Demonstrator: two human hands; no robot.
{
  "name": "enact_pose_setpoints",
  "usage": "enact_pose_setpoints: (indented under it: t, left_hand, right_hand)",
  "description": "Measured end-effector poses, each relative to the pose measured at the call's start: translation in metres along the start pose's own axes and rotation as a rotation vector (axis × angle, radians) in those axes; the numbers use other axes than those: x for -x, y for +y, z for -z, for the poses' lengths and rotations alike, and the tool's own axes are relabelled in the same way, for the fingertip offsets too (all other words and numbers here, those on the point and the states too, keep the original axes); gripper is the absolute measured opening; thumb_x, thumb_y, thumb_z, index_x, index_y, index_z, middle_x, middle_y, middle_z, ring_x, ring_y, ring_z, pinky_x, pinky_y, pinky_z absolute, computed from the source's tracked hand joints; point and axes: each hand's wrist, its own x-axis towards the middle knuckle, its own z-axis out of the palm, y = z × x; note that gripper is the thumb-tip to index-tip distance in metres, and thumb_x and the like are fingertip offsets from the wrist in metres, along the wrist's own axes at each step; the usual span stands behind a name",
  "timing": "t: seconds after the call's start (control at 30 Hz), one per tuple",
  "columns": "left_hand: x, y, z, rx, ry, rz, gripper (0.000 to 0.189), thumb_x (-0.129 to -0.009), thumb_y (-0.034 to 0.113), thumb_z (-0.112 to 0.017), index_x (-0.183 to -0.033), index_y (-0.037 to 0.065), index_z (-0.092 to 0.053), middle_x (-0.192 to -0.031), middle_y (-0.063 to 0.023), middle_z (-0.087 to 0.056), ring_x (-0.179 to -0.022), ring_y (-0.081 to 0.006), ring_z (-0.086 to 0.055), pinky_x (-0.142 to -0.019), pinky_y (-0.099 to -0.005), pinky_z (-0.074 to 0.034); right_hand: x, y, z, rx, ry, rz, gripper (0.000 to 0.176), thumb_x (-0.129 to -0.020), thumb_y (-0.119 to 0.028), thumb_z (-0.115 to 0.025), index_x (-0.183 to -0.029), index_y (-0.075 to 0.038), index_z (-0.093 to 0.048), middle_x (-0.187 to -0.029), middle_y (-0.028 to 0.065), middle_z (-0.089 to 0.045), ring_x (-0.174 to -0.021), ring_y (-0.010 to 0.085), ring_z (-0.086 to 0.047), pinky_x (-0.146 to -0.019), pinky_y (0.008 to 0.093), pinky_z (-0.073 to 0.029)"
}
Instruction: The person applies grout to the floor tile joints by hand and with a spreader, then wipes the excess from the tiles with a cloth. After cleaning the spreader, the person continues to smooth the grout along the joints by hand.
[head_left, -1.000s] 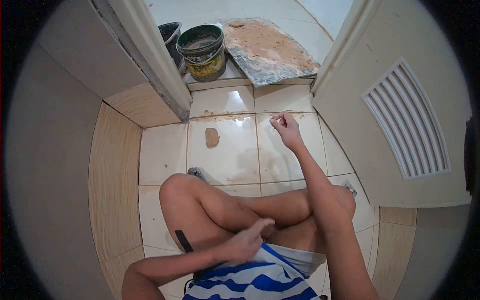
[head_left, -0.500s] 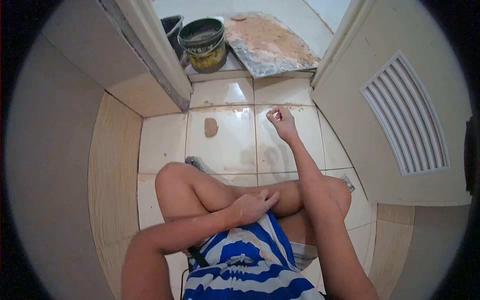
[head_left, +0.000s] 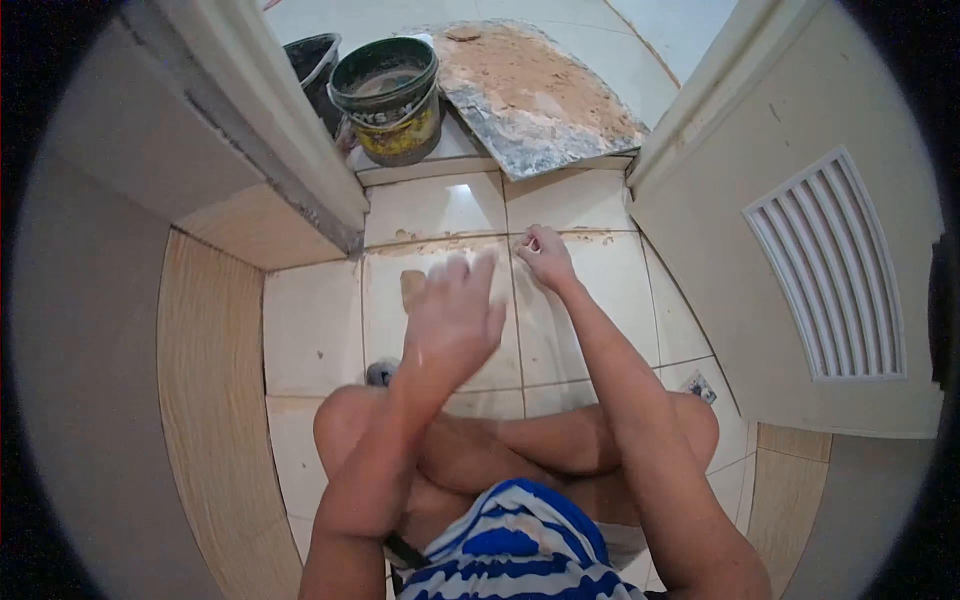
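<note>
My left hand (head_left: 452,312) is raised over the floor tiles, blurred by motion, its fingers stretched out and holding nothing. It partly covers a flat brown piece (head_left: 411,288) lying on a tile, perhaps a sponge or a lump of mortar. Farther right, my right hand (head_left: 546,256) is closed with curled fingers, low over the tile joint. Whatever its fingertips may pinch is hidden. Tan grout-like smears (head_left: 440,245) run along the joint in front of both hands.
Beyond the door sill stand a green-rimmed bucket (head_left: 388,125) and a darker bucket (head_left: 318,75). Beside them, a board (head_left: 515,160) carries reddish-brown powdery material. The louvred door (head_left: 720,290) stands at the right; a wall (head_left: 215,370) is at the left. My crossed legs are in front.
My left hand has lifted from my lap and swung forward over the tiles. My right hand has shifted slightly left, lower toward the joint. The view has tilted a little.
</note>
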Motion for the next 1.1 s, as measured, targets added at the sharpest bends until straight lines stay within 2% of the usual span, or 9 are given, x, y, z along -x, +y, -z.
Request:
enact_pose_setpoints:
  t: [0.13,0.2,0.4,0.57,0.67,0.77,0.9,0.97,1.1]
  left_hand:
    - [0.037,0.002,-0.016,0.062,-0.929,-0.265,0.049,-0.086,0.025,-0.063,-0.128,0.003,-0.052,-0.108,-0.0222,-0.06,-0.099,-0.0384,-0.06,-0.086,-0.0463,-0.049]
    - [0.04,0.013,-0.01,0.252,-1.175,-0.32,0.048,-0.087,0.026,-0.063,-0.128,0.002,-0.052,-0.11,-0.0218,-0.06,-0.1,-0.037,-0.06,-0.086,-0.0466,-0.049]
    - [0.04,0.01,0.001,0.329,-0.855,-0.402,0.051,-0.091,0.028,-0.059,-0.132,0.001,-0.049,-0.112,-0.0214,-0.06,-0.101,-0.0365,-0.059,-0.086,-0.0454,-0.048]
    - [0.042,0.003,0.009,0.3,-0.86,-0.419,0.05,-0.09,0.029,-0.06,-0.13,0.0,-0.051,-0.109,-0.0193,-0.059,-0.1,-0.0338,-0.058,-0.084,-0.0444,-0.049]
    - [0.042,0.008,0.011,0.294,-0.817,-0.459,0.047,-0.088,0.027,-0.058,-0.127,0.001,-0.054,-0.107,-0.0183,-0.059,-0.099,-0.0328,-0.058,-0.083,-0.0441,-0.049]
    - [0.04,0.012,0.016,0.269,-0.81,-0.469,0.044,-0.088,0.025,-0.056,-0.125,0.002,-0.056,-0.106,-0.0178,-0.059,-0.099,-0.0323,-0.058,-0.083,-0.0439,-0.049]
    - [0.037,0.013,0.02,0.246,-0.8,-0.471,0.041,-0.088,0.023,-0.053,-0.123,0.003,-0.058,-0.105,-0.0172,-0.058,-0.099,-0.0316,-0.058,-0.083,-0.0435,-0.049]
    - [0.047,0.015,0.01,0.252,-0.786,-0.479,0.041,-0.088,0.022,-0.053,-0.123,0.003,-0.058,-0.106,-0.017,-0.058,-0.099,-0.0316,-0.058,-0.083,-0.0431,-0.049]
    - [0.052,0.014,0.003,0.251,-0.813,-0.473,0.041,-0.088,0.023,-0.054,-0.123,0.002,-0.058,-0.104,-0.0161,-0.058,-0.098,-0.0313,-0.057,-0.081,-0.0415,-0.048]
  right_hand:
    - [-0.016,0.005,-0.025,0.025,0.009,0.026,0.025,-0.079,-0.028,-0.07,-0.088,-0.007,-0.061,-0.086,0.0157,-0.056,-0.087,0.0337,-0.056,-0.079,0.0429,-0.046]
    - [-0.021,0.005,-0.031,0.051,-0.003,0.013,0.024,-0.08,-0.028,-0.07,-0.088,-0.007,-0.062,-0.087,0.0161,-0.056,-0.088,0.0344,-0.056,-0.079,0.0432,-0.046]
    - [-0.034,0.001,-0.04,0.06,-0.09,0.035,0.024,-0.08,-0.028,-0.07,-0.088,-0.007,-0.063,-0.091,0.0165,-0.055,-0.09,0.0363,-0.055,-0.08,0.0454,-0.046]
    - [-0.042,0.002,-0.048,0.197,-0.105,0.115,0.028,-0.08,-0.029,-0.07,-0.093,-0.007,-0.061,-0.096,0.0162,-0.055,-0.094,0.0379,-0.053,-0.081,0.0473,-0.046]
    - [-0.042,0.006,-0.049,0.214,0.058,0.199,0.03,-0.082,-0.026,-0.071,-0.099,-0.004,-0.059,-0.09,0.0128,-0.053,-0.086,0.0306,-0.055,-0.077,0.0406,-0.046]
    - [-0.039,-0.003,-0.037,0.058,0.031,-0.135,0.035,-0.079,-0.024,-0.071,-0.104,-0.006,-0.055,-0.101,0.0172,-0.054,-0.095,0.0363,-0.053,-0.082,0.0448,-0.047]
    - [-0.038,0.003,-0.044,-0.089,0.051,-0.172,0.038,-0.078,-0.021,-0.072,-0.107,-0.005,-0.055,-0.1,0.0162,-0.054,-0.097,0.0352,-0.052,-0.087,0.0438,-0.044]
    - [-0.038,0.001,-0.057,0.04,0.06,0.117,0.045,-0.077,-0.023,-0.075,-0.112,-0.005,-0.054,-0.103,0.0171,-0.051,-0.102,0.0357,-0.048,-0.091,0.0445,-0.04]
    - [-0.04,-0.012,-0.078,0.19,0.148,0.081,0.063,-0.071,-0.032,-0.08,-0.119,-0.005,-0.05,-0.112,0.0211,-0.046,-0.106,0.0393,-0.042,-0.093,0.0472,-0.037]
